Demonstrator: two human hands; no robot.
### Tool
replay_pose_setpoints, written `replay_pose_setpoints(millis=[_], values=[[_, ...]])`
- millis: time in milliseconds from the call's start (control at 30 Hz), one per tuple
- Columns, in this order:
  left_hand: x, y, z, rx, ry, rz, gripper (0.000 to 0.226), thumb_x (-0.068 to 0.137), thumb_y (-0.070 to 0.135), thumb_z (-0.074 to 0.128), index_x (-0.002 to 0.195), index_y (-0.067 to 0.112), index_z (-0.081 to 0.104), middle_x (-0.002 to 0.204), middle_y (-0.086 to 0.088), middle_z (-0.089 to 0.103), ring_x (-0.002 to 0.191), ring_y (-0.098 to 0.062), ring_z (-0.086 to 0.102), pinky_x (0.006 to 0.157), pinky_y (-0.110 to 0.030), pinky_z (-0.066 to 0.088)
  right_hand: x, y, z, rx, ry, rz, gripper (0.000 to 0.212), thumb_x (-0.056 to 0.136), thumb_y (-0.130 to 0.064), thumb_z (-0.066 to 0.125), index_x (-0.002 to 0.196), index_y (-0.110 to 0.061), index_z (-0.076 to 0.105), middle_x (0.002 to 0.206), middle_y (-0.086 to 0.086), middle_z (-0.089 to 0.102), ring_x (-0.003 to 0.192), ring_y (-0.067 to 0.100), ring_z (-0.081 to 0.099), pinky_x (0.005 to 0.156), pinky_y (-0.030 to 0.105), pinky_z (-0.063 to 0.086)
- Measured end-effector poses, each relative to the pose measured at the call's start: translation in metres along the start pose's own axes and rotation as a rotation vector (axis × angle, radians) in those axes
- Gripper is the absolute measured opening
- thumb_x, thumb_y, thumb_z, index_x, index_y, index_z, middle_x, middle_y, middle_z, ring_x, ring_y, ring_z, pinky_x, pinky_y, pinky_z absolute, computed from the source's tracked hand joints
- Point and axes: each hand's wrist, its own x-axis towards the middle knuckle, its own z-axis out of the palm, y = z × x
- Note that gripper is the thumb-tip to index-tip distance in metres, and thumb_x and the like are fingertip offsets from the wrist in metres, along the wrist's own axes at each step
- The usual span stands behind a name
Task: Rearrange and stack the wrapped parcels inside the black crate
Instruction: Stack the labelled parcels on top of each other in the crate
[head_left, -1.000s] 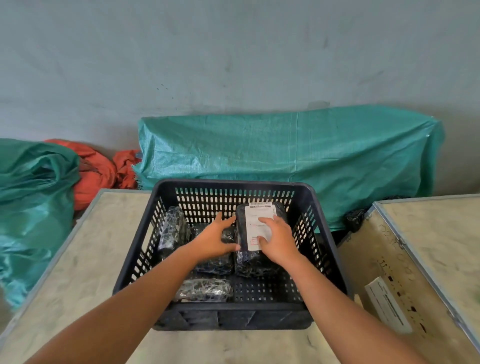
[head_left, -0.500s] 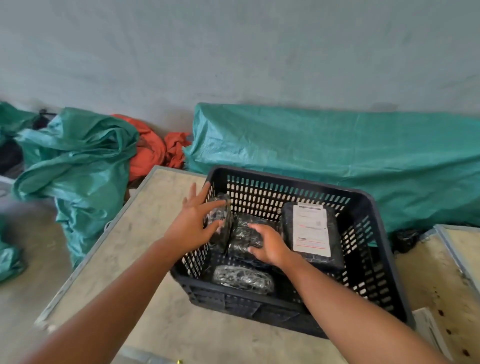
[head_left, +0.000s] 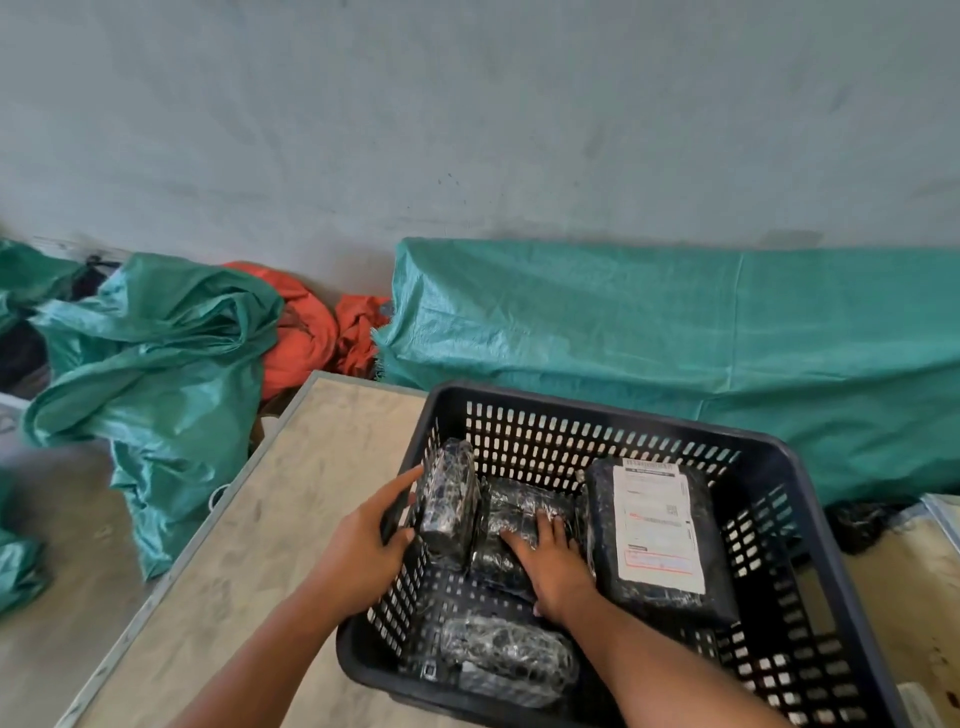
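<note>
The black crate (head_left: 597, 411) sits on a pale table and holds several parcels in black wrap. One narrow parcel (head_left: 449, 499) stands upright against the left wall. Beside it lies the middle parcel (head_left: 511, 501). A large parcel with a white label (head_left: 655, 535) lies flat at the right. Another parcel (head_left: 509, 662) lies at the front. My left hand (head_left: 363, 545) is outside the crate, closed around its left rim next to the upright parcel. My right hand (head_left: 553, 564) is inside, fingers curled over the middle parcel.
The table top (head_left: 291, 519) extends left to a metal-edged border. A long green tarp bundle (head_left: 675, 338) lies behind the crate, with green sacks (head_left: 156, 374) and orange cloth (head_left: 301, 332) on the floor at the left. A second table (head_left: 914, 597) stands at the right.
My right hand left the labelled parcel and settled on the middle parcel. My left hand went from the middle parcel to the upright one, then onto the crate's left rim. The view swung left.
</note>
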Motion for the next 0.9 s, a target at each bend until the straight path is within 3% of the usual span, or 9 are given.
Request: replay_pose_setpoints(millis=[167,267,367,433,567,667,733,833,900], values=[[0.001,0.000,0.000,-0.013,-0.012,-0.002,0.070,0.097,0.005,0.061,0.139,0.057,0.043,0.129,0.016,0.062,0.111,-0.023,0.066,0.092,-0.044,0.054,-0.003,-0.002,-0.016,0.045,-0.063,-0.013,0.116,0.083,0.003,0.077,0.162,-0.044,0.006,0.170,0.019,-0.014,0.154,0.052,-0.003,0.118,0.057,0.037],[0.002,0.000,-0.001,-0.005,-0.007,-0.004,0.070,0.097,0.005,0.060,0.139,0.059,0.043,0.128,0.018,0.063,0.110,-0.025,0.065,0.094,-0.044,0.052,-0.006,0.001,-0.033,0.121,-0.044,-0.090,0.108,0.080,-0.015,0.086,0.163,-0.037,0.020,0.168,0.021,0.021,0.150,0.046,0.029,0.115,0.045,0.044],[0.003,0.001,0.000,-0.002,-0.008,0.001,0.071,0.097,0.004,0.060,0.137,0.061,0.043,0.127,0.017,0.063,0.102,-0.022,0.069,0.084,-0.043,0.057,-0.013,0.011,-0.044,0.201,0.018,-0.197,0.094,0.080,-0.014,0.084,0.159,-0.028,0.035,0.125,0.007,0.067,0.098,0.017,0.068,0.080,0.019,0.051],[0.004,0.000,0.001,0.004,-0.016,0.020,0.072,0.098,0.004,0.058,0.136,0.062,0.042,0.128,0.015,0.063,0.081,-0.013,0.071,0.059,-0.028,0.058,-0.016,0.018,-0.051,0.277,0.042,-0.232,0.083,0.082,-0.011,0.079,0.155,-0.029,0.044,0.100,-0.005,0.069,0.064,0.003,0.056,0.060,0.012,0.045],[0.005,0.000,-0.001,0.009,-0.008,0.029,0.069,0.098,0.006,0.059,0.138,0.060,0.042,0.129,0.013,0.063,0.076,-0.006,0.070,0.052,-0.015,0.048,-0.023,0.026,-0.079,0.368,0.086,-0.231,0.066,0.084,-0.020,0.076,0.143,-0.042,0.056,0.118,-0.005,0.069,0.067,0.002,0.057,0.065,0.016,0.048],[0.002,0.003,-0.001,-0.015,0.007,0.045,0.066,0.096,0.014,0.066,0.134,0.063,0.045,0.122,0.020,0.065,0.086,-0.003,0.070,0.059,-0.011,0.050,-0.028,0.031,-0.096,0.537,0.109,-0.204,0.057,0.085,-0.021,0.078,0.131,-0.050,0.064,0.122,-0.019,0.059,0.057,0.007,0.055,0.056,0.023,0.051],[-0.002,0.007,-0.002,0.021,0.014,0.072,0.063,0.094,0.021,0.070,0.139,0.056,0.045,0.128,0.016,0.065,0.102,0.003,0.066,0.075,-0.008,0.051,-0.036,0.035,-0.102,0.667,0.146,-0.220,0.050,0.085,-0.021,0.079,0.123,-0.051,0.070,0.118,-0.029,0.058,0.041,-0.003,0.045,0.046,0.015,0.043],[-0.003,0.013,-0.002,0.208,0.077,0.175,0.059,0.091,0.029,0.073,0.145,0.039,0.050,0.159,0.000,0.038,0.146,-0.017,0.035,0.114,-0.031,0.034,-0.054,0.043,-0.114,0.775,0.197,-0.245,0.045,0.085,-0.025,0.077,0.119,-0.054,0.072,0.079,-0.042,0.065,0.041,-0.008,0.048,0.044,0.006,0.037],[-0.002,0.023,-0.003,0.208,0.099,0.273,0.055,0.090,0.032,0.074,0.140,0.040,0.055,0.163,0.003,0.028,0.152,-0.020,0.019,0.118,-0.038,0.025,-0.065,0.050,-0.124,0.842,0.194,-0.251,0.042,0.086,-0.027,0.074,0.117,-0.056,0.072,0.061,-0.024,0.062,0.046,0.008,0.042,0.050,0.020,0.037]])
